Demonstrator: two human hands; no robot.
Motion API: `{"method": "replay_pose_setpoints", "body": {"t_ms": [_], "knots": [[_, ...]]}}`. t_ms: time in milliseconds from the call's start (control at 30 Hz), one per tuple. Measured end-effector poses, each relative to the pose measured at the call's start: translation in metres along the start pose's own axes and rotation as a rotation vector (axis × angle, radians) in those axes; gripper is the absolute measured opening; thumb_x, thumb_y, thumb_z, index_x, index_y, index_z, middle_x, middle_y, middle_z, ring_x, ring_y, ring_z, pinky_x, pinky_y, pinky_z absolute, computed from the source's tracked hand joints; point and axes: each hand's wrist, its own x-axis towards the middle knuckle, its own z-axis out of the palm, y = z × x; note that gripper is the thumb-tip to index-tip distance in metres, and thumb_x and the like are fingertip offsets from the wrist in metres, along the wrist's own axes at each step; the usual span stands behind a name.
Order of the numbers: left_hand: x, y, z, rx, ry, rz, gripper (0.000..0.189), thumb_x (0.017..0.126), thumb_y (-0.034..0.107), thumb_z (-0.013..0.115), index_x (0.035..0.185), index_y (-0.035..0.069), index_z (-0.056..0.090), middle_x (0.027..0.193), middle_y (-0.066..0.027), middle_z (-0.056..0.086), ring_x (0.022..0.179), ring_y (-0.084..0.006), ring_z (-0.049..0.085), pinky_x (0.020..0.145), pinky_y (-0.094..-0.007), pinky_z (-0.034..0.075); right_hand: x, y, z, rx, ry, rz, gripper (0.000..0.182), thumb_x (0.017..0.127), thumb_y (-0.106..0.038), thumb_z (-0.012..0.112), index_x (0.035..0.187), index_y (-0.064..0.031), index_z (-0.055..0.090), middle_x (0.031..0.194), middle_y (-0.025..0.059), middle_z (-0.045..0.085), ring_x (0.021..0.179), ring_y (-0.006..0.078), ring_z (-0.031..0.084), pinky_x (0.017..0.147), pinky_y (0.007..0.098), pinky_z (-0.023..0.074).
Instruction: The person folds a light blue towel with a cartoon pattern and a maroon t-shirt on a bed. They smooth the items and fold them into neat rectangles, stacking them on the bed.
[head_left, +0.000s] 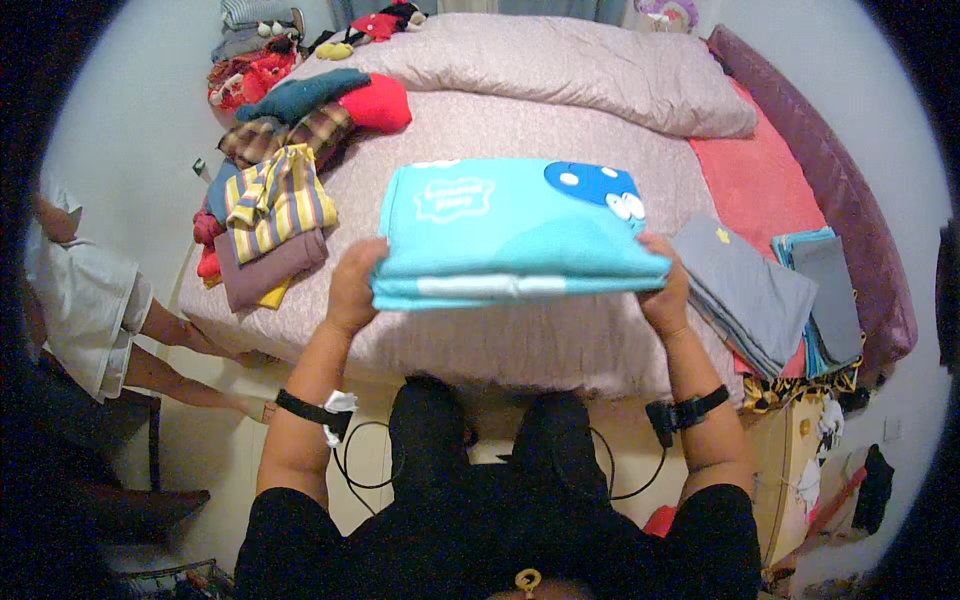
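Between my two hands a folded turquoise cloth (480, 240) is held up over the near part of the bed. It bears a blue cartoon shape and white writing. My left hand (358, 289) grips its left edge, and my right hand (666, 289) grips its right edge. Just right of my right hand lies a folded grey cloth (750, 292) with a small yellow star. Beyond it a stack of folded grey and turquoise cloths (829, 300) rests near the bed's right side.
Striped, plaid and plain clothes (277, 202) are piled on the bed's left side. A pillow-like bedding roll (562, 67) lies across the far end of the bed (525, 345). Another person (94, 315) is at the left. A wooden cabinet (787, 465) stands at the lower right.
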Motion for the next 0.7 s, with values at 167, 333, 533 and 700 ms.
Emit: {"method": "replay_pose_setpoints", "body": {"t_ms": [167,333,533,700], "knots": [[-0.101,0.023,0.033,0.105,-0.410,-0.078,0.034,0.069,0.006,0.057,0.102,0.002,0.052,0.111,-0.0194,0.055,0.104,-0.0368,0.052,0.089,-0.0432,0.043,-0.119,0.000,0.013,-0.197,-0.526,0.175,0.053,0.062,0.007,0.054,0.113,-0.0070,0.053,0.125,0.0129,0.053,0.113,0.0341,0.048,0.101,0.0448,0.0316],[-0.072,0.044,0.008,0.059,-0.461,-0.111,0.040,0.063,0.008,0.061,0.102,0.002,0.053,0.112,-0.0178,0.053,0.105,-0.0351,0.051,0.091,-0.0429,0.040,-0.091,-0.011,-0.002,-0.276,-0.556,0.028,0.056,0.064,-0.008,0.062,0.119,-0.0082,0.051,0.123,0.0130,0.052,0.115,0.0336,0.045,0.100,0.0451,0.0298],[-0.061,0.052,0.015,0.160,-0.443,-0.056,0.034,0.060,0.009,0.065,0.092,0.004,0.055,0.095,-0.0126,0.057,0.087,-0.0327,0.055,0.078,-0.0411,0.045,-0.070,-0.033,0.020,-0.352,-0.637,-0.055,0.053,0.069,-0.013,0.065,0.120,-0.0065,0.050,0.126,0.0166,0.048,0.115,0.0352,0.046,0.098,0.0452,0.0344],[-0.055,0.049,0.013,0.184,-0.348,0.046,0.021,0.061,0.007,0.062,0.079,0.006,0.053,0.078,-0.0097,0.054,0.074,-0.0305,0.054,0.066,-0.0407,0.044,-0.078,-0.005,0.033,-0.450,-0.531,-0.084,0.042,0.075,0.000,0.052,0.117,-0.0053,0.052,0.121,0.0178,0.054,0.113,0.0356,0.051,0.096,0.0417,0.0405]]}}
